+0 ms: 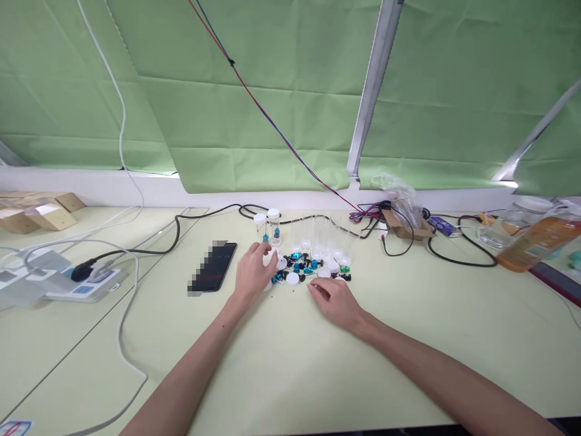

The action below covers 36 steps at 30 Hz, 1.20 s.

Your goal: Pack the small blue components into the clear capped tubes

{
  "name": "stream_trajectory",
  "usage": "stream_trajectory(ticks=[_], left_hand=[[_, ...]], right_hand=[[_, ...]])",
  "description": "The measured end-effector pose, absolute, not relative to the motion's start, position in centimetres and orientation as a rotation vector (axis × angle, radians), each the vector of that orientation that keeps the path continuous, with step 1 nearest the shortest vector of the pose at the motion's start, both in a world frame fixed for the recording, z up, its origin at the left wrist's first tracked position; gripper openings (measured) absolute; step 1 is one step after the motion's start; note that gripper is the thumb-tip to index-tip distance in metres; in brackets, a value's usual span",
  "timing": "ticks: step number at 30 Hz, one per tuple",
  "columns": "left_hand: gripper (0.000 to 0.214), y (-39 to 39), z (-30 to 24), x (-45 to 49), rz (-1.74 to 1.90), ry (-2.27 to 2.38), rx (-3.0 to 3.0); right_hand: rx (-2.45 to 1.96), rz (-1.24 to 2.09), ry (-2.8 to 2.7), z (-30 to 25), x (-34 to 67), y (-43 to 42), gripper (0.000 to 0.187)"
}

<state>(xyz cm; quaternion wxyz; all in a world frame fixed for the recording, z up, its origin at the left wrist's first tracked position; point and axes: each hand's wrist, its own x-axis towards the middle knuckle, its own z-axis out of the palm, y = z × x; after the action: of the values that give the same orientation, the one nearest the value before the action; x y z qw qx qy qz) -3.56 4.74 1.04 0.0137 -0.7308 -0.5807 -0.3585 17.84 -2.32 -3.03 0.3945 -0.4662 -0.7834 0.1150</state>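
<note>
My left hand (253,269) rests on the pale green table (290,357), its fingers curled round a small white thing that I cannot make out. My right hand (333,300) lies a little to the right, palm down with the fingers curled toward a scatter of small blue, black and green parts (305,266) and white caps (293,278). Just behind the pile stand two capped clear vials (267,227) with blue parts inside and several open clear vials (318,239).
A dark phone (213,267) lies left of my left hand. A power strip (79,284) with cables sits at the far left, cardboard boxes (40,212) behind it. Cables, a plastic bag (399,197) and an orange-filled bottle (540,239) line the back right.
</note>
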Motion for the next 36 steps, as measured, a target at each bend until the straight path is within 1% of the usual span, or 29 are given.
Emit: stream_trajectory(ticks=[6,14,22,27,36], left_hand=[[0.016,2.9,0.4,-1.9,-1.028,-1.651,-2.55],[0.023,1.5,-0.1,-0.9,-0.863,-1.389,-2.833],[0.027,1.5,-0.5,-1.0,-0.864,-1.35,-2.837],[0.027,1.5,-0.7,-0.9,-0.876,-1.332,-2.842],[0.026,1.5,-1.0,-0.8,-0.991,-1.404,-2.747]], right_hand=[[-1.186,0.307,-1.951,-3.1,17.9,-2.4,0.021],[-1.152,0.277,-1.9,-3.4,17.9,-2.3,0.018],[-1.071,0.112,-1.877,-3.2,18.0,-2.0,0.02],[-1.131,0.035,-1.883,-3.2,17.9,-1.9,0.021],[-1.226,0.038,-1.96,-3.0,17.7,-1.9,0.019]])
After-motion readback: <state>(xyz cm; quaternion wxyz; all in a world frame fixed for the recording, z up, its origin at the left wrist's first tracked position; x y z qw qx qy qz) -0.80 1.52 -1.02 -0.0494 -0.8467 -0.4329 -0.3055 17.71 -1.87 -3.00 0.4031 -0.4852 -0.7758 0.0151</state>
